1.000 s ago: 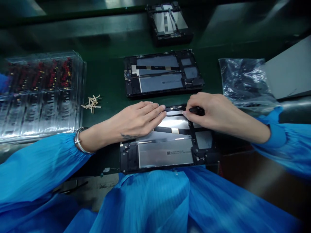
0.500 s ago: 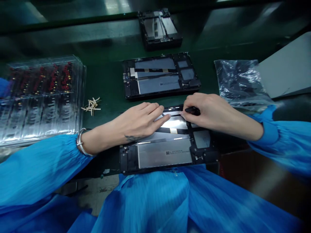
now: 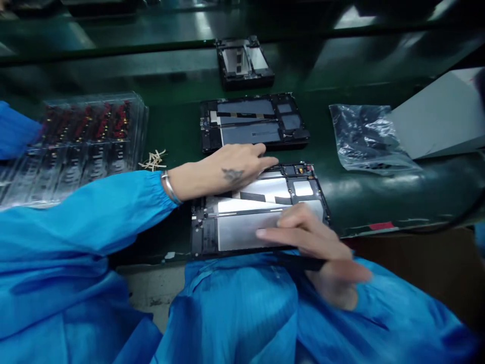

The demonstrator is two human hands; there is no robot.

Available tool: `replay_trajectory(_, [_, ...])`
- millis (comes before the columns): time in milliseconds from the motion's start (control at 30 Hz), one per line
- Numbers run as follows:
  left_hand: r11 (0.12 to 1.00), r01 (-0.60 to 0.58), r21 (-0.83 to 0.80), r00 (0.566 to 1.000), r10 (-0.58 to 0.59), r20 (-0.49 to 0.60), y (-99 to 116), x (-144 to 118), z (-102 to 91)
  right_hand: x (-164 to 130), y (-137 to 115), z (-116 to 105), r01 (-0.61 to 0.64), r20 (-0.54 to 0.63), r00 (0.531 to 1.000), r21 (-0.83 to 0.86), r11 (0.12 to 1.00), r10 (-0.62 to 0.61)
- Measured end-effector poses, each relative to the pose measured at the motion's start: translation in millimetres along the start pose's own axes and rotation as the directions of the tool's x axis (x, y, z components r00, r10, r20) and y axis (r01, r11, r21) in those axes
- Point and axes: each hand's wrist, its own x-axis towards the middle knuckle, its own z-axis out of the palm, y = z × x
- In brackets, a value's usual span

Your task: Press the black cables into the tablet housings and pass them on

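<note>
In the head view an opened tablet (image 3: 242,230) lies near the bench's front edge, with silvery battery panels and a dark ribbon strip showing. My left hand (image 3: 231,169) rests across its far left part, fingers reaching over the far edge, index and thumb apart. What lies under that palm is hidden. Low over the tablet's near right side, my right hand (image 3: 322,247) is smeared by motion, one finger pointing left. A slim black hand tool (image 3: 299,261) sits in its curled fingers; its exact kind cannot be made out.
Behind lie a second opened tablet (image 3: 250,134) and a stack of tablets (image 3: 245,65). At left stand clear plastic trays (image 3: 94,167) of red-and-black parts, beside pale strips (image 3: 153,160). A plastic bag (image 3: 364,136) and a white box (image 3: 447,116) are at right. Another person's blue sleeve (image 3: 17,131) shows.
My right hand has pulled back from the tablet's far edge towards my body, with the black tool. My left hand has shifted right and up to the far edge. The camera view has shifted.
</note>
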Motion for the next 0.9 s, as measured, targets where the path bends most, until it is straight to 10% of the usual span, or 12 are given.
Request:
replay_trajectory(267, [0.847,0.219,-0.484,0.975,-0.173,0.137,-24.1,11.3,-10.9,-10.5,31.1,40.4,0.196,-0.353,0.92,0.038,0.98,-0.17])
replay_trajectory(533, [0.696,0.218,-0.684,0.974,-0.197,0.11,-31.2,4.7,-22.9,0.4,29.4,39.3,0.269,-0.304,0.912,-0.061,0.961,-0.274])
replay_trajectory(667, [0.472,0.284,-0.835,0.952,-0.24,0.188,-22.7,-0.9,-38.4,-1.3,35.4,20.6,0.346,-0.058,0.931,-0.16,0.924,-0.359])
replay_trajectory(800, [0.371,0.211,-0.904,0.954,-0.278,0.109,-17.8,-4.1,-55.9,6.2,39.8,-24.3,0.641,0.381,0.768,-0.465,0.611,-0.515])
replay_trajectory(900, [0.324,0.165,-0.932,0.941,-0.334,0.051,-15.9,-3.7,-61.6,13.9,34.3,-53.9,0.651,0.361,0.755,-0.507,0.565,-0.547])
